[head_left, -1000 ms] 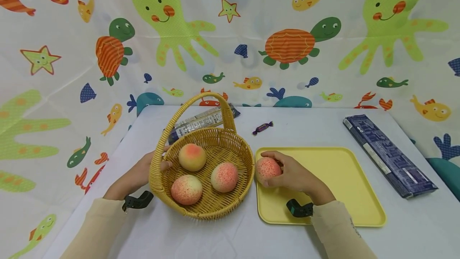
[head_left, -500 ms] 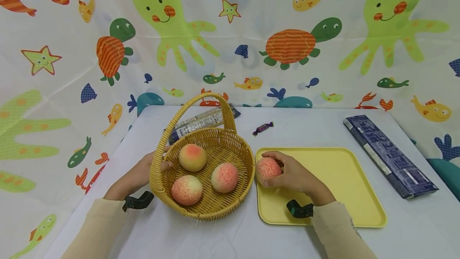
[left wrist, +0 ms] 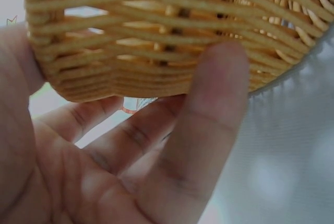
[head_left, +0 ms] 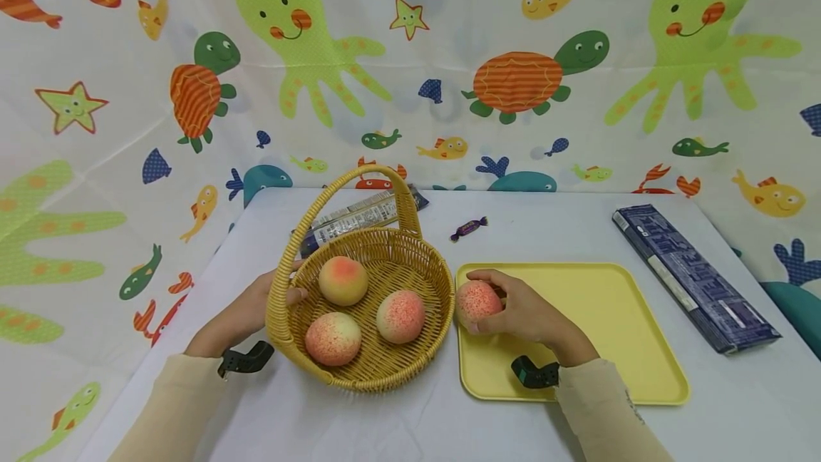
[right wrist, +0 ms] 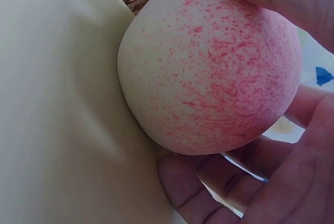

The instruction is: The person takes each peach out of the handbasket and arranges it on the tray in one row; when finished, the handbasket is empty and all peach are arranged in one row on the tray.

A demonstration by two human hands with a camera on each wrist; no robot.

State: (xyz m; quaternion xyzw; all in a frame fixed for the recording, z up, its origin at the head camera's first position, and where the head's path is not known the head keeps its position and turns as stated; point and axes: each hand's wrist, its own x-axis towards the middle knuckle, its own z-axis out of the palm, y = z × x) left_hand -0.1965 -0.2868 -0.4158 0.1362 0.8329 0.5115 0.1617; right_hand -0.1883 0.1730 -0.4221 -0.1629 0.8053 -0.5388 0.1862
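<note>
Nearest the wearer, two cream sleeves with dark wrist mounts are seen leading onto the white-covered table (head_left: pixel 359 426). The right hand (head_left: pixel 529 316) is curled over a round, red-speckled cream peach (head_left: pixel 477 303), which is held at the left edge of the flat yellow plastic tray (head_left: pixel 616 334), just beside the basket wall. In the right wrist view the peach (right wrist: pixel 209 67) is seen resting against the tray surface (right wrist: pixel 57 104), with the thumb laid over its top and the fingers (right wrist: pixel 209 192) cupped beneath and behind it, so the fruit is enclosed rather than merely touched. The left hand (head_left: pixel 246 312) is set against the left side of the round woven yellow wicker basket (head_left: pixel 442 284); its thumb is hooked over the rim, and in the left wrist view the fingers (left wrist: pixel 209 130) are pressed nearly straight against the outer weave (left wrist: pixel 156 36), the basket being steadied. Three more speckled peaches (head_left: pixel 333 339) are lying inside the basket. The step in hand is judged to be a peach being set on, or taken from, the tray while the basket is braced; which of the two cannot be told. For whichever move follows, a gentle grip would be called for, as round fruit would roll on a flat tray. Farther off, a small purple wrapped candy (head_left: pixel 469 228), a printed foil packet (head_left: pixel 359 218) behind the basket, and a long dark blue box (head_left: pixel 693 276) at the right are seen, with a sea-creature patterned curtain (head_left: pixel 410 55) behind.
</note>
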